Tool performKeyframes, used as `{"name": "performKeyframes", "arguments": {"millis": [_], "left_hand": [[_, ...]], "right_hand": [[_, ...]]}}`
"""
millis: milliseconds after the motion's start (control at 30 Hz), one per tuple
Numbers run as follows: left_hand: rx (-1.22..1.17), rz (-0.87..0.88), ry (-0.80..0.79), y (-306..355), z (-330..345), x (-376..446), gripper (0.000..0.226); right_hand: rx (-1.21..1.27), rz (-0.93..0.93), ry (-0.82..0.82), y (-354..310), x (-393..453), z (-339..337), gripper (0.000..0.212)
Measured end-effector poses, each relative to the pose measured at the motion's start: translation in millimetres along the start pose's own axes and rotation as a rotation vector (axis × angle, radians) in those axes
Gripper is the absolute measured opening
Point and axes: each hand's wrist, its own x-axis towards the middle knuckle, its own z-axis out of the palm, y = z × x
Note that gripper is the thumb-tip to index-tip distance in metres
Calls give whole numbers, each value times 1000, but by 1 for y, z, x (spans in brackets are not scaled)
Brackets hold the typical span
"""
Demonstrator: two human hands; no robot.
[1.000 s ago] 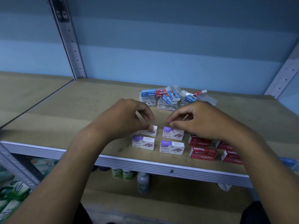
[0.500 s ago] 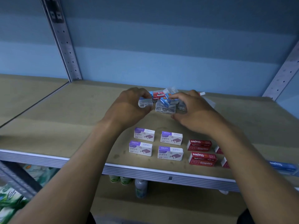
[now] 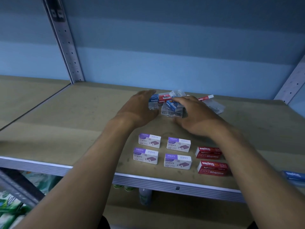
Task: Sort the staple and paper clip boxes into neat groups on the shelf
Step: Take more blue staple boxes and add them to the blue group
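Note:
At the back of the wooden shelf (image 3: pixel 79 123) lies a mixed pile of blue and red staple boxes and clear paper clip boxes. My left hand (image 3: pixel 138 111) reaches round the pile's left side, fingers behind a blue staple box (image 3: pixel 153 100) and the small clear box (image 3: pixel 152 107) under it, thumb hidden. My right hand (image 3: pixel 196 118) grips a larger clear paper clip box (image 3: pixel 171 112), fingers curled over the blue box (image 3: pixel 173 104) lying on it. Near the front edge, several purple-and-white staple boxes (image 3: pixel 179 144) form a square, with two red staple boxes (image 3: pixel 212 168) to their right.
A red box (image 3: pixel 206 97) and a clear bag (image 3: pixel 216 106) lie behind my right hand. A blue box (image 3: pixel 293 175) sits at the front right edge. Perforated metal uprights (image 3: pixel 66 47) stand at the back corners. Bottles (image 3: pixel 145 195) and green packs (image 3: pixel 9 210) fill the lower shelf.
Both hands left the purple boxes at the front and reached back to the mixed pile. They now close on its clear boxes.

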Motion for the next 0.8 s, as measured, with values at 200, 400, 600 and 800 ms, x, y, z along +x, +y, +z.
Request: {"name": "performKeyframes", "arguments": {"millis": [200,400,600,800], "left_hand": [[-20,13,-72,-4,8,5,60],[-38,14,58,-3,7,4,38],[-7,-16,162,-4,8,6,33],[-13,-16,164,-6,4,6,39]], "right_hand": [[5,8,45,-2,-1,-1,65],[81,34,233,2,2,-2,34],[125,49,280,6,2,-1,25],[220,95,305,13,2,-5,32]]}}
